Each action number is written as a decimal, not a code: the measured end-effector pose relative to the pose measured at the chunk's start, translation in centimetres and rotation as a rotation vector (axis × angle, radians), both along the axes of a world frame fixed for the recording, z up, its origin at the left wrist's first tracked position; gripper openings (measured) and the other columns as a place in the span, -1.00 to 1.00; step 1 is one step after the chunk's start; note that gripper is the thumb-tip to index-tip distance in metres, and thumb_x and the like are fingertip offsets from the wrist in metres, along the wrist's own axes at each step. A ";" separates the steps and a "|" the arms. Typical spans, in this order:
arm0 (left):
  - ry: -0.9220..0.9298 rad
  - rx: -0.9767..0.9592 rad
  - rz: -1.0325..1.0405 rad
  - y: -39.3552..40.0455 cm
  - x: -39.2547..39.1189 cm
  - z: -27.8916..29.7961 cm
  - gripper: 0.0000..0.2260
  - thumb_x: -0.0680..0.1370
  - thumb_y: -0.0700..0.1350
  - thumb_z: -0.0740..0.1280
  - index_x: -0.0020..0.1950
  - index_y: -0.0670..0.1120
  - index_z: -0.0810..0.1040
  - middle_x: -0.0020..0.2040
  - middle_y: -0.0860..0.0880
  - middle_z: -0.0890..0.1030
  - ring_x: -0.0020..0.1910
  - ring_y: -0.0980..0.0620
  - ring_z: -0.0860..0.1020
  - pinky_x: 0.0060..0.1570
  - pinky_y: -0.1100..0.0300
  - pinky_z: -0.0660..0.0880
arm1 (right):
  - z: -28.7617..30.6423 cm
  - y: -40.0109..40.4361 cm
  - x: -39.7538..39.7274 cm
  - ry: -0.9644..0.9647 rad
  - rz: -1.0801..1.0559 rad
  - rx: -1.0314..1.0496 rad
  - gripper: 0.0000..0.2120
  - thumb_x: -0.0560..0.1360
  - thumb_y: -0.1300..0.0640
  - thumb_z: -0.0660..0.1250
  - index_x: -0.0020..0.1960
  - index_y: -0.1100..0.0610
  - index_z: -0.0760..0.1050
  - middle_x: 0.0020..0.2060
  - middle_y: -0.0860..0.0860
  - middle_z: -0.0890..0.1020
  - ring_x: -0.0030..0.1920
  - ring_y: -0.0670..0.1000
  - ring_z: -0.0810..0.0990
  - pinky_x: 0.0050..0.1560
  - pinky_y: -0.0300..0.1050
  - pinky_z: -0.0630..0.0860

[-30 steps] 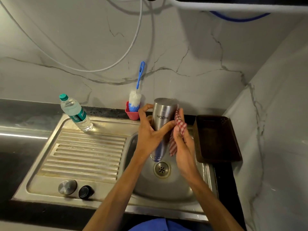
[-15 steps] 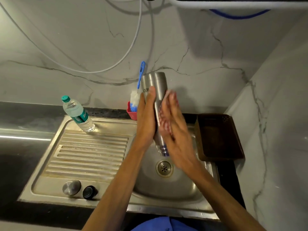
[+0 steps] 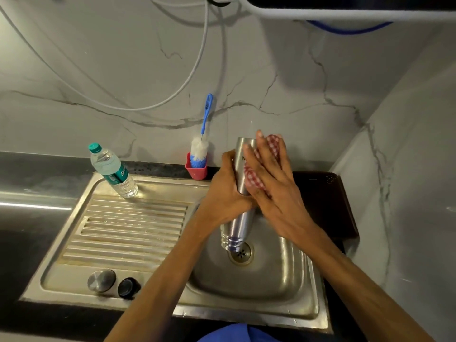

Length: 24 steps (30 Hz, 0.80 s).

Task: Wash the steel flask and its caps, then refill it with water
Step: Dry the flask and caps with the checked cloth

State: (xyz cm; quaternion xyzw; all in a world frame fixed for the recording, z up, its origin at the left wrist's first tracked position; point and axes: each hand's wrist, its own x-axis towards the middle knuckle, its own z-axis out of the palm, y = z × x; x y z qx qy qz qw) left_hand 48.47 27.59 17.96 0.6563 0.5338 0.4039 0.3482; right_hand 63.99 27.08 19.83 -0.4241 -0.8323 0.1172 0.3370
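Nearest, at 7 o'clock on the drainboard, the steel cap (image 3: pixel 101 280) and black cap (image 3: pixel 128 287) are parked, looks like washed already. Over the sink (image 3: pixel 306 287), the flask (image 3: pixel 240 218) is held mouth-down, gripped by the left hand (image 3: pixel 225 193), while a checked cloth (image 3: pixel 254 177) is pressed on by the flat-fingered right hand (image 3: pixel 274 186). Refill's probably still left; water bottle (image 3: pixel 112 170) at 10 o'clock.

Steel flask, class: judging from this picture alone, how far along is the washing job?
Done: both caps are off, the steel cap and black cap on the drainboard. In hand: left hand grips the inverted flask over the sink; right hand presses a checked cloth against it. Left: refilling, recapping.
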 end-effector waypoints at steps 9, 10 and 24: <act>0.264 0.141 0.059 -0.1 1.0 -1.2 -0.26 0.54 0.34 0.28 0.50 -0.18 0.46 0.36 -0.15 0.61 0.28 0.06 0.55 0.29 0.46 0.35 | 1.0 2.2 -2.6 -0.326 -0.321 0.202 -0.37 0.56 -0.21 0.03 0.54 0.01 0.43 0.56 0.06 0.39 0.47 0.21 0.16 0.26 0.39 0.50; 0.261 0.151 0.056 -0.2 0.9 -1.3 -0.23 0.51 0.33 0.30 0.49 -0.22 0.47 0.36 -0.18 0.61 0.28 0.03 0.55 0.29 0.50 0.30 | 0.8 2.5 -2.8 -0.340 -0.356 0.149 -0.35 0.55 -0.23 0.00 0.54 0.00 0.41 0.57 0.03 0.37 0.47 0.22 0.20 0.21 0.37 0.53; -0.183 0.048 0.074 -2.0 -0.4 -0.2 -0.19 0.25 -0.10 0.67 0.42 -0.02 0.36 0.10 0.06 0.65 0.00 0.06 0.68 0.00 0.20 0.61 | 3.2 2.9 -4.0 1.061 -0.076 -0.246 -0.58 0.72 0.03 0.16 0.50 -0.32 0.35 0.64 0.03 0.21 0.61 0.01 0.23 0.60 0.10 0.21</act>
